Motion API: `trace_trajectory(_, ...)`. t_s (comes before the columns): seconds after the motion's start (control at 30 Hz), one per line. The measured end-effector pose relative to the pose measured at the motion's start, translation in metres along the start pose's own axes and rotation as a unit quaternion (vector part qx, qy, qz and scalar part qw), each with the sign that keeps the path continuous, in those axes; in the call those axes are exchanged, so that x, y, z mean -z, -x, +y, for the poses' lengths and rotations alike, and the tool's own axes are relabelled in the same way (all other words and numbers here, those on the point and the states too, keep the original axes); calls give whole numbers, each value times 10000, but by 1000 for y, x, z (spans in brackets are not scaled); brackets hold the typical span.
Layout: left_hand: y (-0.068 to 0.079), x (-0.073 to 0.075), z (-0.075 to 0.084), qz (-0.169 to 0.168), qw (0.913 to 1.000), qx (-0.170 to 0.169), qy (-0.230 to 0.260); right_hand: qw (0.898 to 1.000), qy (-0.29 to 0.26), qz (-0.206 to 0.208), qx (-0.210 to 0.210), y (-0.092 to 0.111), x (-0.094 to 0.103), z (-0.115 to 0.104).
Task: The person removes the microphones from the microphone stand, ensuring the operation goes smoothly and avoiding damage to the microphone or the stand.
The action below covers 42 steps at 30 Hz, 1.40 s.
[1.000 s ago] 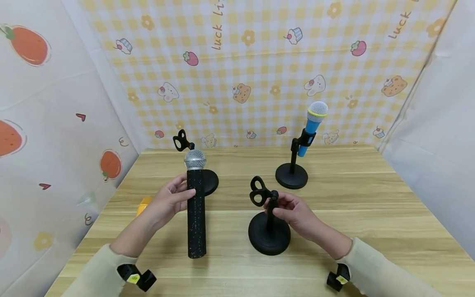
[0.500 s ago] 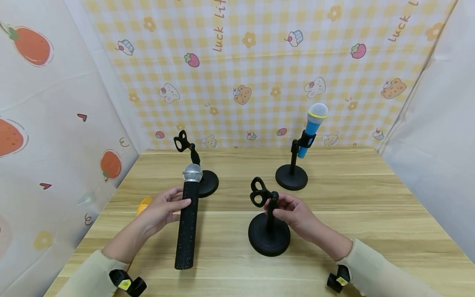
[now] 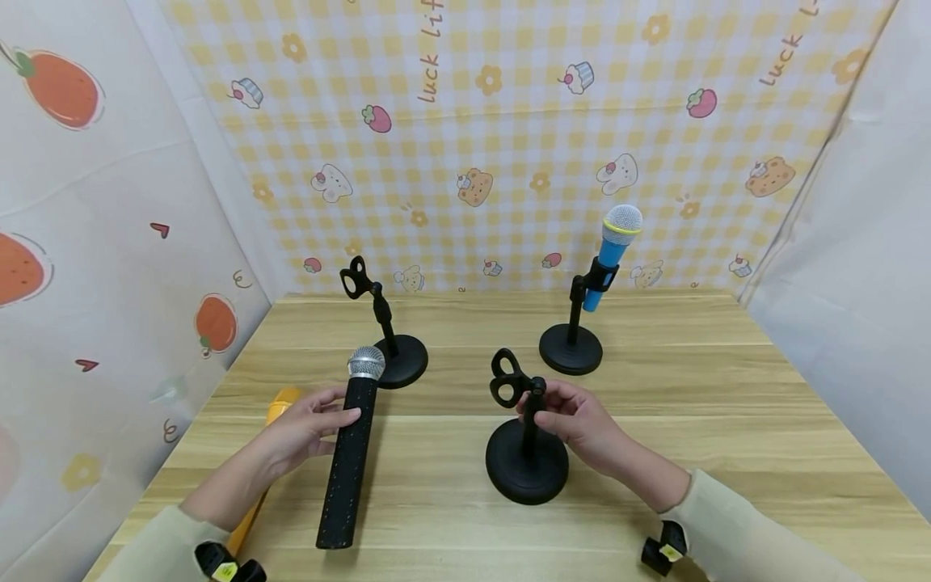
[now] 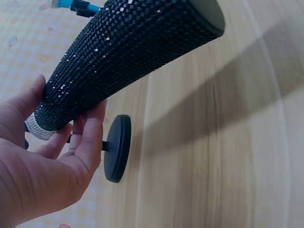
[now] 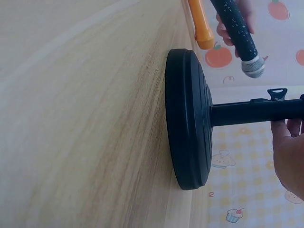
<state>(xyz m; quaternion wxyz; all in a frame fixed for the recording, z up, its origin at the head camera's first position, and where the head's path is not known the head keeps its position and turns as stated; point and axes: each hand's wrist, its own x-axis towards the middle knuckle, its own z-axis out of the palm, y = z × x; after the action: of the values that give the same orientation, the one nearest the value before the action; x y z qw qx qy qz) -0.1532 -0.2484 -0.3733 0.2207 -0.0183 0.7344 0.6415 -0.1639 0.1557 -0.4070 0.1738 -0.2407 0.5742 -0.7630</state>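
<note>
A black glittery microphone with a silver mesh head tilts in my left hand, thumb on one side and fingers on the other. The left wrist view shows its studded handle raised over the table, casting a shadow. My right hand grips the post of a black microphone stand, whose round base rests on the table and whose clip holds nothing. In the right wrist view the stand's base fills the middle, with the right hand at the upper post.
A second black stand with a bare clip stands behind the left hand. At the back right, another stand bears a blue microphone. An orange microphone lies at left, partly hidden under the left arm. Patterned cloth hangs behind the wooden table.
My left hand has moved left and toward me with the black microphone, whose lower end now slants further left. The right hand and its stand have stayed put.
</note>
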Motion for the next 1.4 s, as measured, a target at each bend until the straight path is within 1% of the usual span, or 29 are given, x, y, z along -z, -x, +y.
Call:
trace_trajectory(0.17, 4, 4, -7, -156, 9998, 113, 0, 10000, 28, -5, -2, 0, 0, 0)
trace_trajectory(0.3, 6, 5, -11, -214, 9996, 196, 29, 10000, 30, -23, 2, 0, 0, 0)
trace_trajectory(0.53, 9, 6, -16, 70, 9991, 419, -31, 10000, 31, -20, 0, 1, 0, 0)
trace_trajectory(0.6, 9, 6, -17, 94, 9988, 485, -21, 10000, 35, -5, -21, 1, 0, -1)
trace_trajectory(0.73, 11, 7, -20, -9, 9984, 564, -4, 10000, 39, 7, -36, 1, -1, -1)
trace_trajectory(0.9, 13, 11, -23, -88, 9984, 554, -63, 10000, 49, -13, -46, 0, -1, -1)
trace_trajectory(1.07, 15, 15, -25, 17, 9982, 574, -152, 10000, 71, -6, -67, 1, -1, -2)
trace_trajectory(1.4, 16, 19, -27, 334, 9962, 754, -281, 9999, 88, 13, -100, 0, -1, -3)
